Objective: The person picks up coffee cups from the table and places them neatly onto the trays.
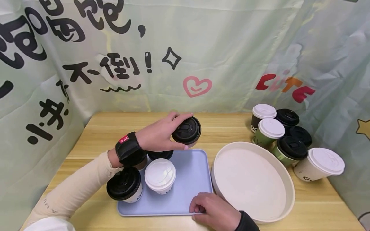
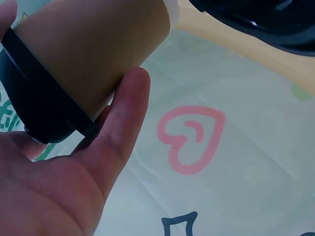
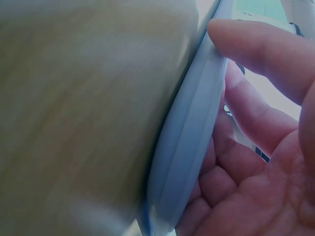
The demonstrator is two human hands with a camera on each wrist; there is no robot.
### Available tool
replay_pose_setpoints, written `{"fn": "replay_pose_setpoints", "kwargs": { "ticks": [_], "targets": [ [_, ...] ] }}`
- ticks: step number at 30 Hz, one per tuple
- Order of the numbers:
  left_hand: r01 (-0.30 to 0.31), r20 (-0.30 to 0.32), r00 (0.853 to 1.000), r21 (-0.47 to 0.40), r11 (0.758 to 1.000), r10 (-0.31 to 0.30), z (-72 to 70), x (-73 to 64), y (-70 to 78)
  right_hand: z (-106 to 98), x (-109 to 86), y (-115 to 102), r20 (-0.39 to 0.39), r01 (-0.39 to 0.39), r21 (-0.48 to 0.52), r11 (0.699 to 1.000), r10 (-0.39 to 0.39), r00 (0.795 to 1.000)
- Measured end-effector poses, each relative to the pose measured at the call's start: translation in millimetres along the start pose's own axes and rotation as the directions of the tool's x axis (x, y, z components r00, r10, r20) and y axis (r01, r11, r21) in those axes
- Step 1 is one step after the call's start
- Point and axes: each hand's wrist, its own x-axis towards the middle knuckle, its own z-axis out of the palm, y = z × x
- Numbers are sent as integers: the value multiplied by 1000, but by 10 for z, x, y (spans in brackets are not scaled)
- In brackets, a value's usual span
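Note:
My left hand grips a brown paper coffee cup by its black lid, near the back edge of the blue tray. In the left wrist view, thumb and fingers lie on either side of the cup. On the tray are a white-lidded cup and a black-lidded cup, partly hidden by the left forearm. Another black-lidded cup stands at the tray's left side. My right hand holds the tray's front right corner, thumb on the rim and other fingers curled.
A round cream tray lies right of the blue one. Beyond it, several lidded cups crowd together, among them a green one with a white lid and a tilted white one. A printed curtain hangs behind the wooden table.

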Motion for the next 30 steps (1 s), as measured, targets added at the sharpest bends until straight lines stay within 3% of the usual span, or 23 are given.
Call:
{"fn": "replay_pose_setpoints", "kwargs": {
  "ticks": [7, 12, 22, 30],
  "targets": [
    [-28, 46, 999, 19, 999, 27, 43, -27, 59, 8, 6, 2, 16, -18, 13, 1000, 18, 1000],
    [-53, 81, 995, 27, 998, 51, 65, -47, 108, 10, -2, 19, -9, 26, -15, 1000, -26, 1000],
    [-20, 120, 993, 31, 999, 16, 82, -70, 159, 14, -18, 34, -39, 64, -42, 997, -65, 997],
    [26, 200, 979, 28, 999, -31, 118, -64, 116, 10, -19, 31, -30, 56, -33, 998, -57, 998]
  ]
}}
